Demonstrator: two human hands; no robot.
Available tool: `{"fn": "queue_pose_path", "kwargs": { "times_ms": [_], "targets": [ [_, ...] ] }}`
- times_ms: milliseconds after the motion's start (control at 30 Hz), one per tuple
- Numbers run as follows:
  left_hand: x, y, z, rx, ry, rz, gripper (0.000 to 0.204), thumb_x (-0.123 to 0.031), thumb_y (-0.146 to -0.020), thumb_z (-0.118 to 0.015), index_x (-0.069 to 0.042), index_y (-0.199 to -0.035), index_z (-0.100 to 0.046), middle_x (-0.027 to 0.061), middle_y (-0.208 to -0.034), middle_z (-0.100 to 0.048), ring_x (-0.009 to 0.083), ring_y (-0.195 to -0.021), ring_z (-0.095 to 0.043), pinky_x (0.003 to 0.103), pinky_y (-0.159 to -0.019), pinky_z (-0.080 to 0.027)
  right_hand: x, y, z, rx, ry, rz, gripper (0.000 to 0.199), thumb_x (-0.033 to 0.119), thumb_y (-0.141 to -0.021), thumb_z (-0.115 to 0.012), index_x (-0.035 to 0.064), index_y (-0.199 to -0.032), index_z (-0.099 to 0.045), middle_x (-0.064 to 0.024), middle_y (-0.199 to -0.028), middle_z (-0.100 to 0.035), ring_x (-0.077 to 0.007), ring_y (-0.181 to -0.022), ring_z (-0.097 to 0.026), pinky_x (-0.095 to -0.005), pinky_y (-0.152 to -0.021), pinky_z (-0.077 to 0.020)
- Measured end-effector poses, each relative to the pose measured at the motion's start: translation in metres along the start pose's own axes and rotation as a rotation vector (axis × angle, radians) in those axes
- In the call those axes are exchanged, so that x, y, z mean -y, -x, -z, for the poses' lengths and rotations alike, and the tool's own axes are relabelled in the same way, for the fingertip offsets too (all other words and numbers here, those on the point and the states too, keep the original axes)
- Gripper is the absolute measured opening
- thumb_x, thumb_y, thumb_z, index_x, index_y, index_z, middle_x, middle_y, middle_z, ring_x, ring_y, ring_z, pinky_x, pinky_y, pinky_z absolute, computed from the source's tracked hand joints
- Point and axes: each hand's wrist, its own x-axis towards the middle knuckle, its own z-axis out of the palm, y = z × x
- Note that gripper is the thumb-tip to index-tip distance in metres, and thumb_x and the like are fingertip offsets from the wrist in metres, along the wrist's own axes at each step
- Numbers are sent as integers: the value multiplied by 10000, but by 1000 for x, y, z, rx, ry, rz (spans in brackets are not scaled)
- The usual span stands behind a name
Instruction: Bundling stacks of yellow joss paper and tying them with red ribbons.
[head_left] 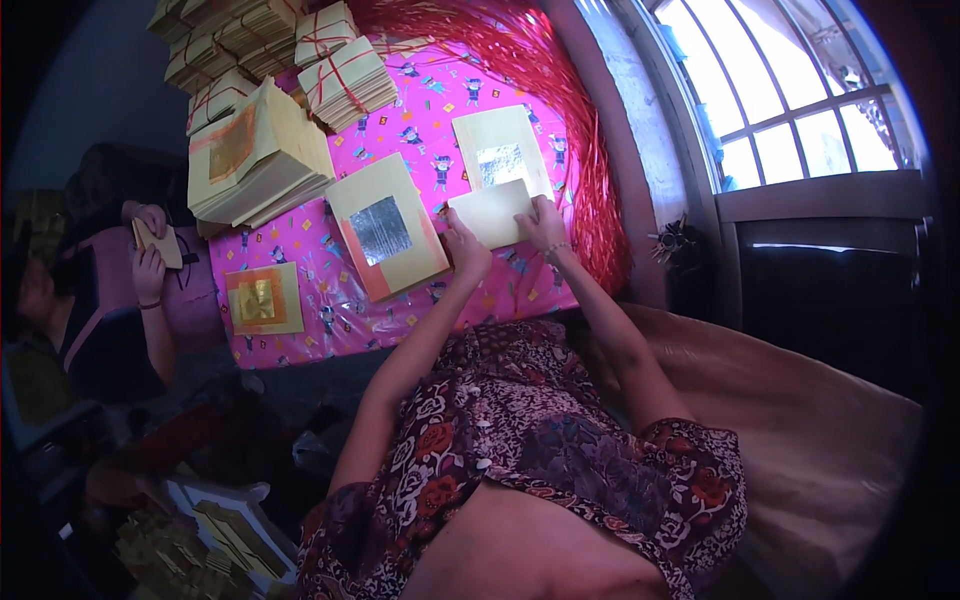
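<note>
Between my two hands is a plain pale yellow paper sheet, lifted a little at the table's near right. My left hand pinches its left edge, while the fingers of my right hand close on its right edge. Just beyond it lies a pale sheet with a silver foil square, partly covered by the one I hold. Left of my left hand rests a stack of joss paper whose top sheet bears a silver foil square and orange colouring.
A tall paper stack and tied paper bundles stand at the far left of the pink patterned table cover. A gold-foil sheet lies near the left corner. Shiny red strands line the right edge. Another person holds paper at left.
</note>
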Motion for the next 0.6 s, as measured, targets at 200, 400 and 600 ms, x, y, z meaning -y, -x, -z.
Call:
{"fn": "queue_pose_path", "kwargs": {
  "times_ms": [200, 400, 600],
  "targets": [
    [2, 3, -13, 44, -119, 138, 814, 58, -710, -537, 12, -1414, -133, 302, -1149, -384, 441, -1051, -404, 485, -936, -313, -4, -4, -1, 26, -84, -107, 368, 202, -752, -746, -12, -973, -543, -99, -765, -628, -175, -673, -607, -318, -590, -477],
    [11, 3, -15, -66, -64, 42, 787, 68, -719, -532, 4, -1407, -156, 298, -1160, -375, 434, -1059, -400, 486, -944, -318, 13, -6, 8, 114, -222, -260, 379, 217, -755, -743, 8, -1006, -549, -64, -707, -640, -138, -622, -610, -295, -563, -478],
    [-3, 6, -19, -145, -351, 72, 662, 24, -762, -539, -19, -1374, -289, 234, -1207, -419, 377, -1066, -435, 451, -892, -382, 28, -9, 4, 51, 248, -189, 430, 261, -729, -747, 31, -1037, -553, -151, -899, -636, -274, -804, -632, -389, -685, -502]
  ]
}}
